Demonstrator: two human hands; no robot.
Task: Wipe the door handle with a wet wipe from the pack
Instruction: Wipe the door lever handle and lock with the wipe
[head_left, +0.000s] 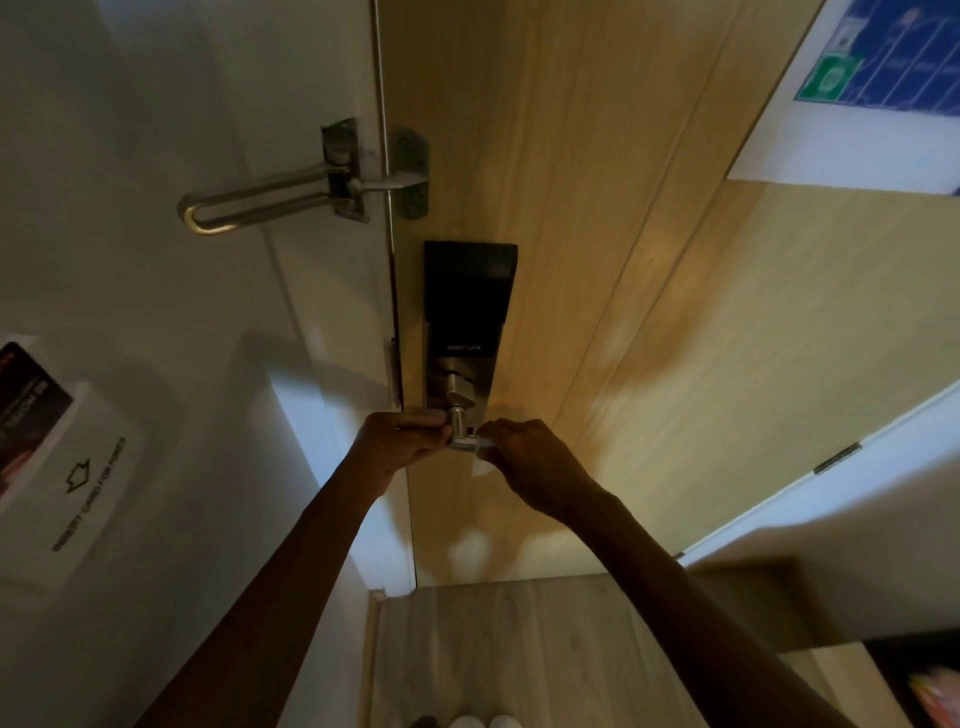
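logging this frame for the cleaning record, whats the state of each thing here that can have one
door: closed against the frame
swing bar guard: folded flat against the wall, not engaged
door handle: gripped at both ends
left hand: closed on the handle
right hand: pressing a wet wipe on the handle
key card holder: card inserted

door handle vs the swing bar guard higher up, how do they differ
The door handle sits low on the dark lock plate and both hands grip it, the right hand pressing a wet wipe to it. The swing bar guard is a long open loop mounted higher up, untouched. Both are silvery metal.
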